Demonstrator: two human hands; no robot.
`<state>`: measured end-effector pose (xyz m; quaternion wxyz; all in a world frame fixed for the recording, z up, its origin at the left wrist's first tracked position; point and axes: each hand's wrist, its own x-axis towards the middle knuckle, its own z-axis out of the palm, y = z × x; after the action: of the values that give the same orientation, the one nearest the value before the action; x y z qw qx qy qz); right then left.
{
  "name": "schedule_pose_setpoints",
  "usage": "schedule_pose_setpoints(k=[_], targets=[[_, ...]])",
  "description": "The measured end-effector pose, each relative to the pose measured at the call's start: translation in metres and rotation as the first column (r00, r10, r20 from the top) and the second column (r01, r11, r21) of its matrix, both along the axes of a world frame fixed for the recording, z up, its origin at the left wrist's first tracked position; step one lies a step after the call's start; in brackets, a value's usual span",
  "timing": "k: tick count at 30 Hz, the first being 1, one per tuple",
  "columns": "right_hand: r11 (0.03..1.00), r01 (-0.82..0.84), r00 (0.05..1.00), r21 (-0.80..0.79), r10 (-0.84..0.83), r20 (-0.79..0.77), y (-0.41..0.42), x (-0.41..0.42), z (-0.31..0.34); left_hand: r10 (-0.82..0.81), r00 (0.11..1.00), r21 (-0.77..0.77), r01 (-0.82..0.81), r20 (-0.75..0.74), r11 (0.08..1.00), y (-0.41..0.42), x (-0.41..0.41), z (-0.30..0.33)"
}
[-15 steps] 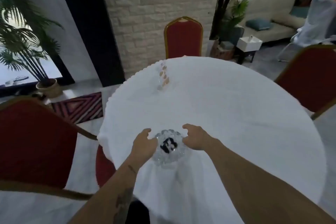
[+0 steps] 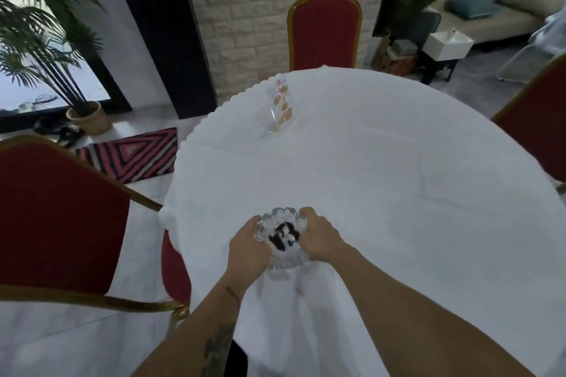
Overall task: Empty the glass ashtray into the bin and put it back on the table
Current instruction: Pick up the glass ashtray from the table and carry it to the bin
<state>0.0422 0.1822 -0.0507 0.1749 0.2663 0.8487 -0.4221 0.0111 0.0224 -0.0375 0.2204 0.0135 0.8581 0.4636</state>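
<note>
The ashtray [image 2: 283, 242] is gripped at the near edge of the table [image 2: 398, 193], between the left hand [image 2: 249, 249] and right hand [image 2: 318, 239], both closed on its rim. No bin is seen.

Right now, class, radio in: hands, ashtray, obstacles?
Left hand and right hand both in grip on glass ashtray. Ashtray at near table edge, dark contents inside. No bin in view. Red chair close on left.
</note>
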Motion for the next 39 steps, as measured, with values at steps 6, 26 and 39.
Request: schedule_pose_setpoints(k=[6,26,39], targets=[[0.99,0.055,0.997,-0.128,-0.06,-0.039,-0.007,0.004,0.005,0.043,0.999,0.054,-0.042,-0.015,0.998,-0.01,0.004,0.01],[0.942,0.009,0.97,-0.335,-0.089,-0.224,-0.195,0.099,0.062,-0.011,0.999,0.379,-0.007,0.046,0.925,-0.216,0.087,0.069],[0.963,0.01,0.962,-0.27,-0.083,-0.261,-0.297,0.151,0.042,0.015,0.998,0.375,-0.036,0.06,0.927,-0.314,0.136,0.035]])
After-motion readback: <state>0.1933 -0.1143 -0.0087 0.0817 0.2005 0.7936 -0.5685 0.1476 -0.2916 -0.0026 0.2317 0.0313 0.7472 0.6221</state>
